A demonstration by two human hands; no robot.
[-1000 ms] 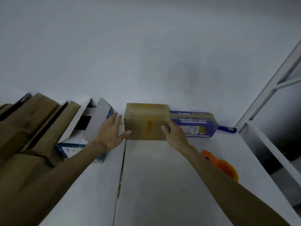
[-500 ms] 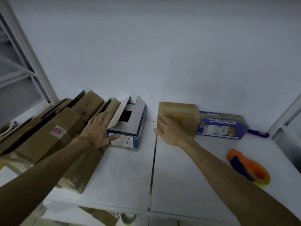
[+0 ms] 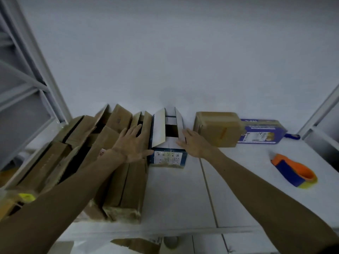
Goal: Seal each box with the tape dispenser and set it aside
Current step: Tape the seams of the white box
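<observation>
My left hand (image 3: 131, 146) is lying wide, fingers straight and spread, flat along the left side of the open box (image 3: 167, 158). It is squeezing in between that box and the row of brown boxes (image 3: 117, 180) at its 9 o'clock. My right hand (image 3: 193, 144) is mirroring it on the other side, fingers straight, palm turned in against the right wall. Neither hand is curling round anything.

The open box is sitting on the table (image 3: 174, 198) at my 12 o'clock, its long axis running 12 to 6, label end toward me. Its two long flaps (image 3: 158, 129) are standing up and leaning outward, so the seam I am going to tape runs straight away from me.

The tape dispenser (image 3: 293, 171) is lying well apart, at about 4 o'clock from my right hand — so that hand is the nearer one for fetching it. A taped brown box (image 3: 217, 131) is resting at its 2 o'clock, with a purple box (image 3: 262, 133) just beyond, touching it. I judge the box needs drawing toward 6 o'clock first, then the flaps folding down.
</observation>
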